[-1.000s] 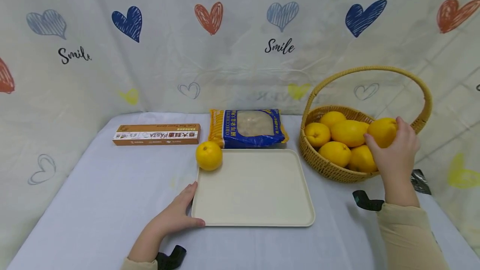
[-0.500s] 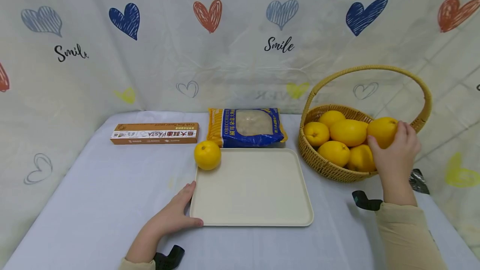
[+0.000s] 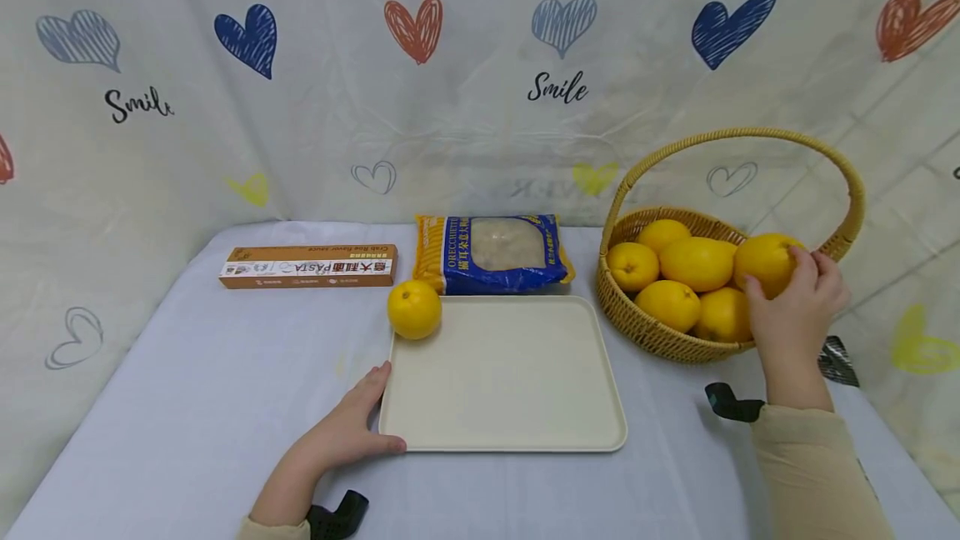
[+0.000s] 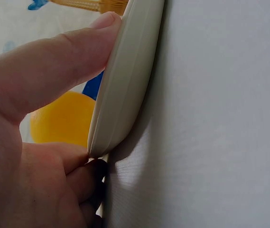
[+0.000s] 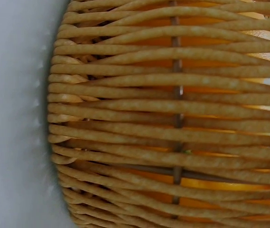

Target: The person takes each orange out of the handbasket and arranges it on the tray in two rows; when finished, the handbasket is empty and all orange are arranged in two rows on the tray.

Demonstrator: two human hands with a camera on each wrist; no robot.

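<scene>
In the head view my left hand (image 3: 337, 436) holds the near left corner of a cream tray (image 3: 510, 382), thumb on the front edge and fingers at the left side. The left wrist view shows the thumb lying over the rim of the tray (image 4: 125, 80). A round yellow lemon (image 3: 415, 310) sits at the tray's far left corner. My right hand (image 3: 798, 315) pinches a lemon (image 3: 765, 263) at the right of a wicker basket (image 3: 667, 348), thumb in front and fingertips on its right side. Woven basket wall (image 5: 172, 109) fills the right wrist view, hiding that hand.
Several more lemons (image 3: 697, 265) lie in the basket, under its tall arched handle (image 3: 742, 133). Behind the tray is a blue and yellow pasta bag (image 3: 502, 257), with a flat brown pasta box (image 3: 309, 267) to its left. A printed cloth (image 3: 480, 123) hangs behind the table.
My right fingers have shifted rightward and down around the lemon, which stays in the basket. The left hand keeps its place at the tray; the head view has shifted slightly.
</scene>
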